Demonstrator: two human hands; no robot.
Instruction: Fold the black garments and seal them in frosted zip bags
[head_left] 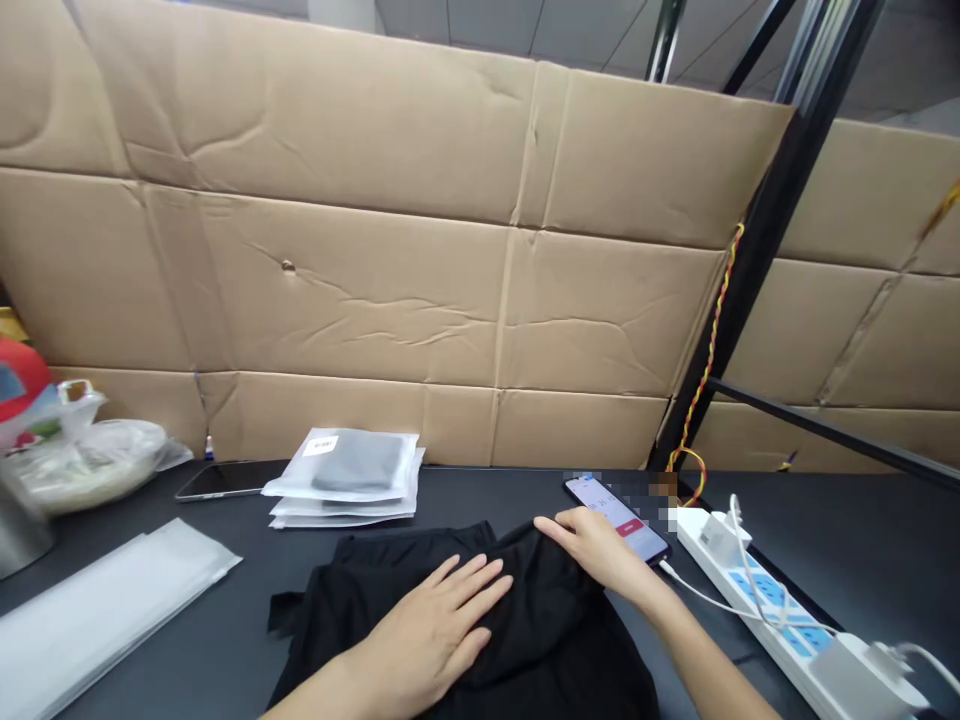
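A black cloth garment (540, 640) lies bunched on the dark table at the bottom centre, with a small dark flap sticking out at its left. My left hand (431, 640) rests flat on it, palm down, fingers spread. Near the garment's upper right edge, my right hand (592, 545) pinches the fabric between thumb and fingers and lifts a fold slightly.
Packed clear bags (352, 470) are stacked behind the garment, beside a dark phone (229, 480). White plastic sleeves (105, 610) lie at left, near a metal cup (19, 525). A lit phone (619, 515) and a power strip (780, 600) with cables are at right.
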